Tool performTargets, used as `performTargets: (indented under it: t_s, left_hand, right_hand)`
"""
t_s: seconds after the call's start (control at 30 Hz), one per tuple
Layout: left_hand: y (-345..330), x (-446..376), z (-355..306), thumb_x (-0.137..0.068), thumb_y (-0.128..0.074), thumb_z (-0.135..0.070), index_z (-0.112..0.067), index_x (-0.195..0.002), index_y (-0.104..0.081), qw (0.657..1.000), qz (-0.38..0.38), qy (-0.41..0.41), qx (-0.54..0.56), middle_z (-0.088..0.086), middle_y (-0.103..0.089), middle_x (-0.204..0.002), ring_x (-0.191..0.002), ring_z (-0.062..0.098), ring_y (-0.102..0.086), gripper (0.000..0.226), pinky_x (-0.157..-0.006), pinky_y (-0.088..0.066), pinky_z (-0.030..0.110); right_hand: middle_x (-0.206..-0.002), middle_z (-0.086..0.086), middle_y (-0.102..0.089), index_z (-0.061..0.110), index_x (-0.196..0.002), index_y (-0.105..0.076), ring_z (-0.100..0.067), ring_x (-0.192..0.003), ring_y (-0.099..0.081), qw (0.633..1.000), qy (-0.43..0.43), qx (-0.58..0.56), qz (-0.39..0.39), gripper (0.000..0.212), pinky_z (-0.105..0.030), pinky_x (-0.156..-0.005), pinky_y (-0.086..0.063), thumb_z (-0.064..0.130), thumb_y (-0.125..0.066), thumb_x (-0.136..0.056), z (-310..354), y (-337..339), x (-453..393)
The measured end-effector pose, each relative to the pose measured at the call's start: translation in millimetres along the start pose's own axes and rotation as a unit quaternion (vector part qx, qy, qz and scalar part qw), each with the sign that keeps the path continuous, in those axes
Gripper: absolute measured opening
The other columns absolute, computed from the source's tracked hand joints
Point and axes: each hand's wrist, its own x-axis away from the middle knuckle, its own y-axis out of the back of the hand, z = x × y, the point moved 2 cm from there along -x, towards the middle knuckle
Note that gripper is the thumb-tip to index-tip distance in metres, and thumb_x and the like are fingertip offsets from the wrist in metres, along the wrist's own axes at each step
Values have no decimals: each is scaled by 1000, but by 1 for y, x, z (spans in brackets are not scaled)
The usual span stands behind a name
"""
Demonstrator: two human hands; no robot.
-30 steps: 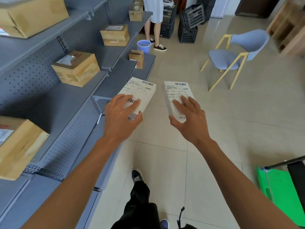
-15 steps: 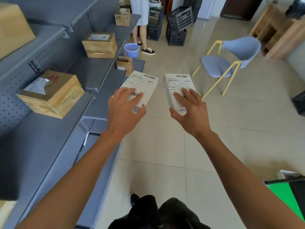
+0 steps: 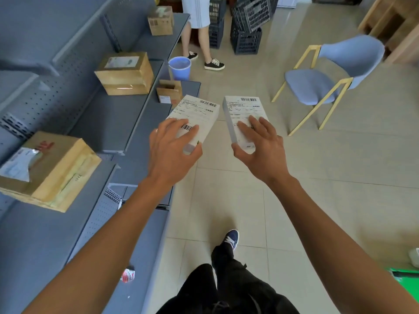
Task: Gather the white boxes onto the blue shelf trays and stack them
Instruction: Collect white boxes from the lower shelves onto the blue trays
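My left hand (image 3: 172, 148) grips a flat white box (image 3: 199, 112) with a barcode label on top, fingers over its near end and thumb under it. A second white box (image 3: 242, 109) of the same kind is held the same way by my right hand (image 3: 260, 148). Both boxes are carried side by side in the air over the tiled floor, just right of the blue-grey shelf trays (image 3: 118, 123). No white box lies on the shelves in view.
Brown cardboard boxes (image 3: 124, 73) (image 3: 49, 168) sit on the shelf trays at the left. Ahead stand a person (image 3: 199, 23), a blue bucket (image 3: 180, 68), black crates (image 3: 247, 21) and a blue chair (image 3: 326, 80). A green thing (image 3: 408, 277) lies at the lower right.
I have walked forward along the shelves with both boxes. The cardboard boxes have slid toward me in view. Both grips are unchanged.
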Motion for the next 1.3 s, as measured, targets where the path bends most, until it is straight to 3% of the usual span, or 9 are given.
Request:
performTargets:
  t_s: [0.47,0.9,1.3]
  left_hand:
    - [-107,-187,45,-86,-66,-38,-19,-120,-73,999,-13,36,-25,5,-62,-133,-129,31,-49,39,-96,-45,54]
    - [-198,-368,153,-85,-66,-37,-19,-117,-75,997,-65,35,4,5,-65,-130,-125,30,-53,38,-92,-48,53]
    - [-287,-512,212,-85,-64,-41,-21,-117,-75,1000,-22,14,11,3,-64,-131,-126,28,-51,39,-94,-46,50]
  right_hand:
    - [-155,1,-44,28,-139,-58,-28,-146,-33,999,16,-27,16,57,-52,-99,-39,48,-69,-87,-88,-43,-220]
    - [-155,-1,-45,30,-140,-56,-29,-146,-33,1000,11,-5,10,57,-55,-105,-39,49,-67,-88,-129,-109,-418]
    - [-147,-4,-53,26,-135,-61,-35,-139,-41,999,-22,-12,-20,63,-58,-101,-45,61,-53,-84,-192,-162,-561]
